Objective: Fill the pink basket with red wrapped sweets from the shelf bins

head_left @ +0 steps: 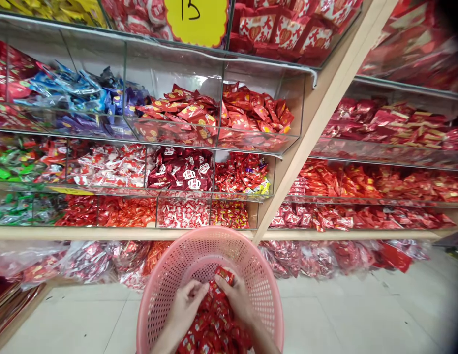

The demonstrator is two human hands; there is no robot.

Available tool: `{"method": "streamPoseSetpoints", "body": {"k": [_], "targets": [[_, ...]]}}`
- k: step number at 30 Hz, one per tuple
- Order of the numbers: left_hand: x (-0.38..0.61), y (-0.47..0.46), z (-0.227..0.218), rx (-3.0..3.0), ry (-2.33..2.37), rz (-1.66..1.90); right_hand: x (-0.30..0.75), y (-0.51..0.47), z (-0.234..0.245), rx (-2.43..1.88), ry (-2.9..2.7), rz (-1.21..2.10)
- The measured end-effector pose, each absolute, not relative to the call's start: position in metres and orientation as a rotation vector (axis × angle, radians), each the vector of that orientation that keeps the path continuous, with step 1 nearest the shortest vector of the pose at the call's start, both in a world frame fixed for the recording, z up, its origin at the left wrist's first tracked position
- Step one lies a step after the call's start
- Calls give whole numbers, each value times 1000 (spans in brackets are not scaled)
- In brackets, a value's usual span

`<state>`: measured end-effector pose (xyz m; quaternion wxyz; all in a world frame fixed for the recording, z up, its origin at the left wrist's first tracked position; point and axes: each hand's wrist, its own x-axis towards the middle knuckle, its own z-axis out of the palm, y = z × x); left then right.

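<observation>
A pink perforated plastic basket [149, 300] stands before me, with many small red wrapped candies [214, 329] in its bottom. Both hands are inside it, above the candies. My right hand [239, 299] grips a shiny red candy packet [226, 274], its thumb across the wrapper. Close by on the left, my left hand [186, 305] has its thumb and index finger pinched together at the edge of the red wrappers. What that pinch holds, if anything, cannot be made out.
Wooden shelving [280, 196] with clear bins of wrapped candies rises behind the basket. A yellow price sign [197, 22] hangs at the top. Filled plastic bags [317, 258] lie under the bottom shelf, on a pale tiled floor [324, 314].
</observation>
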<state>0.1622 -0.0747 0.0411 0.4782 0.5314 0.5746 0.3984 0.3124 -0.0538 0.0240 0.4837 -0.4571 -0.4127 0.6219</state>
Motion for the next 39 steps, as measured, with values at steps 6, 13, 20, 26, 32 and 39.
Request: {"method": "streamPoseSetpoints", "body": {"k": [6,13,20,26,32,39], "targets": [[162,-77,46,1270,1404,938,312,-55,21,-1123,-1013,1483],[161,-80,61,1241,1378,941,309,-58,26,-1042,-858,1619],[129,-85,54,1305,1326,869,317,-58,28,-1043,-850,1646],[99,-106,27,1478,1463,582,329,-62,20,-1108,-915,1668],[109,-120,22,1519,1395,353,330,-68,22,-1097,-958,1705],[114,-113,37,1687,1475,383,321,-70,26,-1102,-1057,1722]]}}
